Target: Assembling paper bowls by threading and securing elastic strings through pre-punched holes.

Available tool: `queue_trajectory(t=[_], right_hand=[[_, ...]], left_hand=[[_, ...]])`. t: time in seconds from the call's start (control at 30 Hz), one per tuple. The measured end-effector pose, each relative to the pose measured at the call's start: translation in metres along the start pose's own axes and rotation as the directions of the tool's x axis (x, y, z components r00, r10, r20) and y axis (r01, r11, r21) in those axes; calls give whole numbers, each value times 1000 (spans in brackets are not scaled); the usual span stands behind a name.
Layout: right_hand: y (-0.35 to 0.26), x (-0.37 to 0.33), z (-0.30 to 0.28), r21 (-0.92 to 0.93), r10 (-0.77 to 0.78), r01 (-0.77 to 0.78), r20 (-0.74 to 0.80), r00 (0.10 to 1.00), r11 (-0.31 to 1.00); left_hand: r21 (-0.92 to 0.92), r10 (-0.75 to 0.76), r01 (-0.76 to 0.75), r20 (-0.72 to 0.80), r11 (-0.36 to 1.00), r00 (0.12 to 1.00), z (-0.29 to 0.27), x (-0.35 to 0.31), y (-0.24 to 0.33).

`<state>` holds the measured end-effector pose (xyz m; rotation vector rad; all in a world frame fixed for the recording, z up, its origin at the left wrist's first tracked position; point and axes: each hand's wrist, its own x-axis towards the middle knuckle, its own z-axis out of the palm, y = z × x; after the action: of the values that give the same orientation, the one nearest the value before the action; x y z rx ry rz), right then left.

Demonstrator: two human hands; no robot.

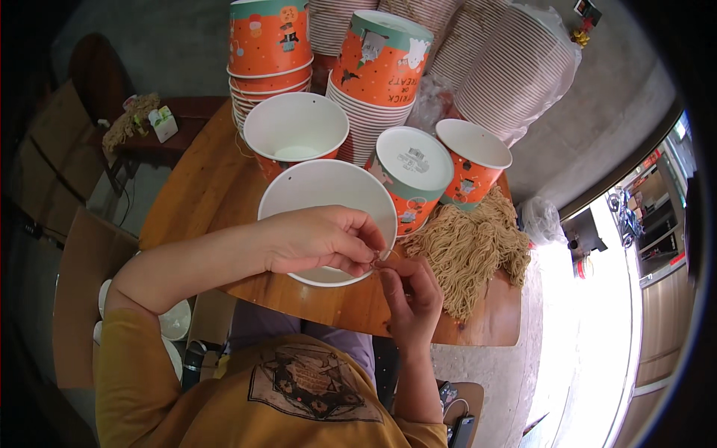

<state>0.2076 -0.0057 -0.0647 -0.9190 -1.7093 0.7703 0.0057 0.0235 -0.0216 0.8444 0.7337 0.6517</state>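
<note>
A white-lined paper bucket [328,190] stands mouth up at the table's near edge, with a small hole high in its far-left wall. Across its opening reaches my left hand [332,237], fingertips pinched at the right side of the rim. My right hand [413,293] meets it there from just outside the bucket, thumb and forefinger pressed together. Between the two sets of fingertips a thin tan string [393,255] partly shows; the fingers cover most of it. Right of the hands lies a heap of cut tan strings [470,254].
Another open bucket [296,123], an upturned bucket [414,166] and a tilted one [474,153] crowd the wooden table [190,198]. Tall stacks of orange buckets [385,63] and bagged white-rimmed stacks [515,71] rise behind. A cardboard box [93,299] with buckets sits at lower left.
</note>
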Motion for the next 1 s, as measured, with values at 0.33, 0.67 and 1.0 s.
queue_trajectory(t=[0.33,0.67,1.0], right_hand=[[-5,-2,13,-292,-289,279,6,957,915],[-6,-2,2,-313,-292,296,61,955,903],[-12,5,1,-194,-66,53,-63,996,979]], left_hand=[[83,-72,79,-87,993,994,5,-2,4],[343,168,-110,-143,933,975,11,-3,-3],[497,331,-277,-23,822,943,15,-2,-11]])
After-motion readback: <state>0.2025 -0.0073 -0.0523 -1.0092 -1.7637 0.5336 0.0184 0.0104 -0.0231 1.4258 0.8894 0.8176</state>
